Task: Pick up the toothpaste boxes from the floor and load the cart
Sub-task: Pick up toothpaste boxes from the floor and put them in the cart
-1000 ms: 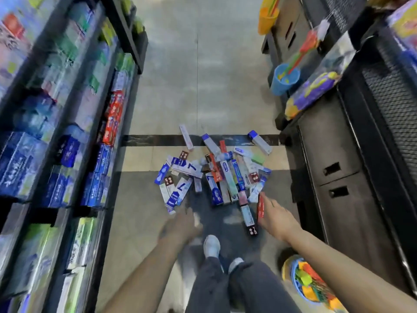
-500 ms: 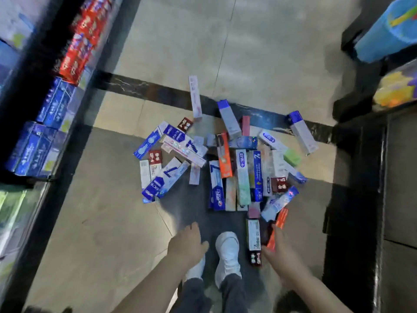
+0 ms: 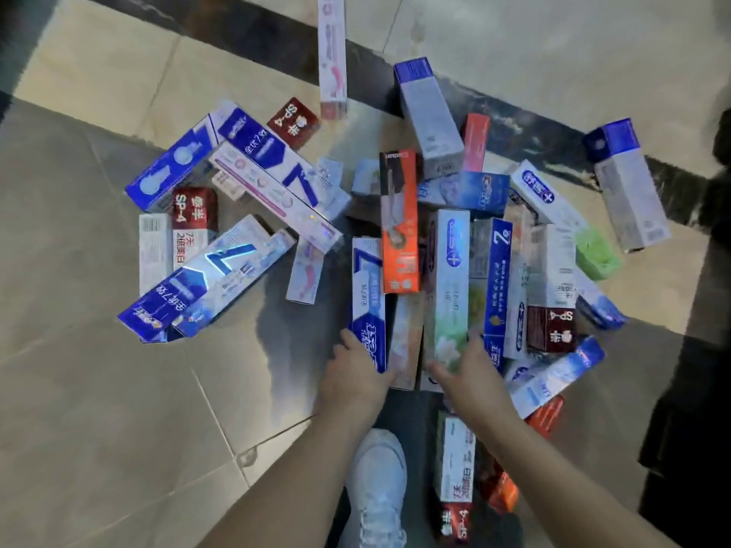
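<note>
Nearest us, our white shoe [image 3: 377,480] stands on the floor [image 3: 99,409], with a white and red box [image 3: 454,468] lying just beside it. Ahead, our left hand [image 3: 354,375] curls its fingers onto the near end of a blue and white toothpaste box [image 3: 368,298]. Our right hand [image 3: 466,373] rests on the near end of a green and white toothpaste box [image 3: 449,286]; whether its fingers clamp the box we cannot tell. Beyond them the heap of toothpaste boxes [image 3: 277,191] spreads across the tiles up to the dark floor stripe [image 3: 257,29], where a pink and white box [image 3: 331,53] lies farthest.
</note>
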Demonstrator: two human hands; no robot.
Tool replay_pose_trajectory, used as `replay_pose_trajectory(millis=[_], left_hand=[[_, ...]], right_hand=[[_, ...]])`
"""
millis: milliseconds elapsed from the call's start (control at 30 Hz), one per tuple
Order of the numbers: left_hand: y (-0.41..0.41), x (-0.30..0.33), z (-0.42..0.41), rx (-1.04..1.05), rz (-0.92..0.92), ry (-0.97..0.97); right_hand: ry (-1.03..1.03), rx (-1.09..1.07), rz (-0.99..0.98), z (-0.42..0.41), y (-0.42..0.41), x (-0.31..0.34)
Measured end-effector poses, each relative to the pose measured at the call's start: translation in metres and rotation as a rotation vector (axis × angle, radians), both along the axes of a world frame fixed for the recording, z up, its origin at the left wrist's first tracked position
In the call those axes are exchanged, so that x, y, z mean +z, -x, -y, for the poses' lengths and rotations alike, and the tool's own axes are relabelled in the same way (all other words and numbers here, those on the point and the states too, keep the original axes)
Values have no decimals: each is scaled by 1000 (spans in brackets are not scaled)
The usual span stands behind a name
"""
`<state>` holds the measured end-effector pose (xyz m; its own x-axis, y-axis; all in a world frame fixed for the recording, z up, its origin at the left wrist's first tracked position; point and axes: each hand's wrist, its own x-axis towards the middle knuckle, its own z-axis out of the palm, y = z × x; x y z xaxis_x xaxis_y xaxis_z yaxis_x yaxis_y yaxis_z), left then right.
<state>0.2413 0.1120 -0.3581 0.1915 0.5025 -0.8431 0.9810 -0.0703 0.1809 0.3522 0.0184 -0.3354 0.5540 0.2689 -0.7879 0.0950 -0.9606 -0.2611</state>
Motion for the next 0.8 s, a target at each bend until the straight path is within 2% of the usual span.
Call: replay_pose_trajectory(millis=[167,333,533,800], left_hand=[[-14,-16,-9,65,-54,-44],[-5,31,-21,155,-16,28],[6,148,-31,208,7,94],[-6,346,-64,241,163,11]], right_hand=[[65,-15,52,-15,-3,-15],[49,-74,65,-23,-1,29],[19,-138,48,-28,-8,137],[-60,-76,111,-33,-22,338]])
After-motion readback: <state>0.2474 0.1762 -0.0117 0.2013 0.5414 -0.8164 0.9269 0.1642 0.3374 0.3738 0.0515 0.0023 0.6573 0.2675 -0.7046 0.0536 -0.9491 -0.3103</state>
